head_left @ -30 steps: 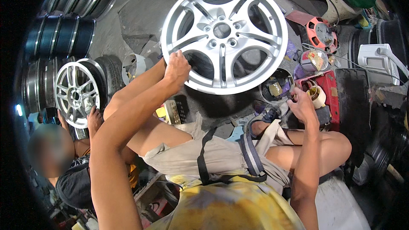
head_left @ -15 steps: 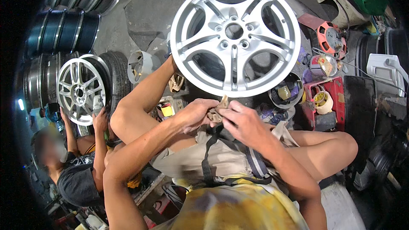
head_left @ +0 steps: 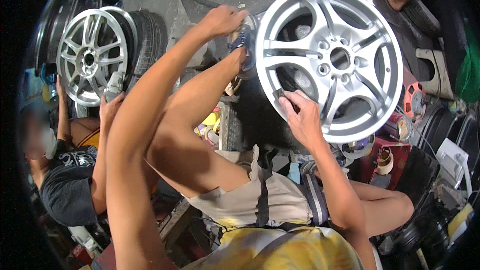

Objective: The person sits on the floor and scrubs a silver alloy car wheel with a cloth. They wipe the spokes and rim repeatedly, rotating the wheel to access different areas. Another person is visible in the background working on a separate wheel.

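A: Silver wheel [head_left: 326, 58]?
B: Being seen far, right of centre; at its near-left rim, a dark piece [head_left: 278, 93] is being pinched by the right hand [head_left: 304, 115].
A: Left hand [head_left: 226, 20]?
B: Being held left of the wheel; grip cannot be told.

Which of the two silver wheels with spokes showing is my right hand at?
The larger-looking wheel, ahead of you: your right hand holds a small dark piece at its lower-left edge. The other wheel, at far left, is by a co-worker's hand.
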Action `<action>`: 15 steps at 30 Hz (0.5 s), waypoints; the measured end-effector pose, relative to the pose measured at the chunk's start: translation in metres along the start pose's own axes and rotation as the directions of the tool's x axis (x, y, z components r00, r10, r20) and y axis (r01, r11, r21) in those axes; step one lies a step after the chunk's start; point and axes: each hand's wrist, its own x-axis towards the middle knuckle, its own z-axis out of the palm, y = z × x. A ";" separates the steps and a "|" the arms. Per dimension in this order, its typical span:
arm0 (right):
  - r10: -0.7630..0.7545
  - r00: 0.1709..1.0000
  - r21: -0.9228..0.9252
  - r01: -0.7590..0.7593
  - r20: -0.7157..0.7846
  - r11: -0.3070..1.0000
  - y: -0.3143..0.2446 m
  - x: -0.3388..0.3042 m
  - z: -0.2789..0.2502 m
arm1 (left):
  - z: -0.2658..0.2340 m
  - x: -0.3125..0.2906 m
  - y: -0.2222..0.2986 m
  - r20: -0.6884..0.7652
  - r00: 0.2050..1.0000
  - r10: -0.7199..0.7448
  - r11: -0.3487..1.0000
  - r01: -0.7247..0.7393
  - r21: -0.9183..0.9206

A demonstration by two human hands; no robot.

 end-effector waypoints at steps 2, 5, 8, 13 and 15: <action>-0.004 0.999 0.022 0.005 -0.034 1.000 0.013 0.015 0.015 | 0.013 0.024 0.021 -0.031 0.999 -0.039 0.998 0.038 -0.043; 0.027 0.997 0.023 -0.026 -0.071 0.999 0.014 0.030 0.023 | 0.061 0.050 0.052 -0.179 0.979 -0.097 0.980 0.063 -0.189; 0.031 0.992 0.020 -0.028 -0.121 0.999 0.029 0.036 0.028 | 0.081 0.049 0.069 -0.323 0.926 -0.195 0.947 0.092 -0.308; -0.001 0.994 0.038 0.005 -0.112 0.999 0.033 0.048 0.032 | 0.080 0.046 0.072 -0.325 0.923 -0.205 0.940 0.094 -0.327; -0.001 0.996 0.065 0.007 -0.085 0.998 0.029 0.050 0.030 | 0.078 0.047 0.073 -0.312 0.928 -0.202 0.941 0.097 -0.323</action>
